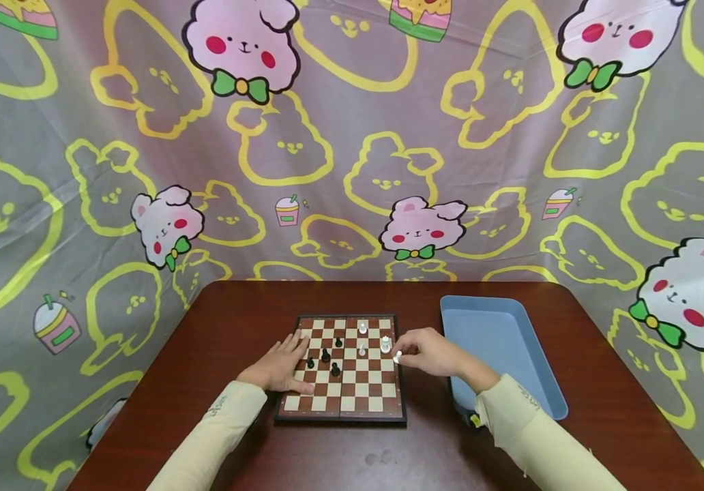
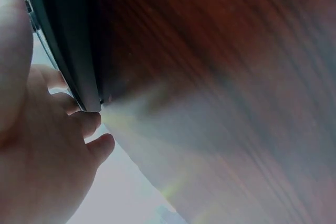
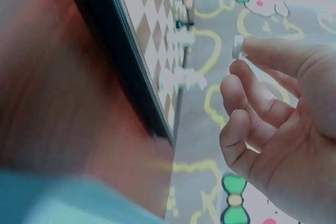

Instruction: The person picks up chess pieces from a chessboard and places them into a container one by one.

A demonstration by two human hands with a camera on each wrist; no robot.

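A brown and cream chessboard lies on the table with a few white and several black chess pieces on it. My left hand rests on the board's left edge, fingers spread and thumb across the near squares. At the right edge my right hand pinches a small white chess piece between thumb and fingertips. In the right wrist view that piece is held off the board. Close to the hand stands a larger white piece. Black pieces stand near the left hand.
A blue tray lies right of the board, partly under the right forearm. The dark wooden table ends at a patterned cloth hung behind and at both sides.
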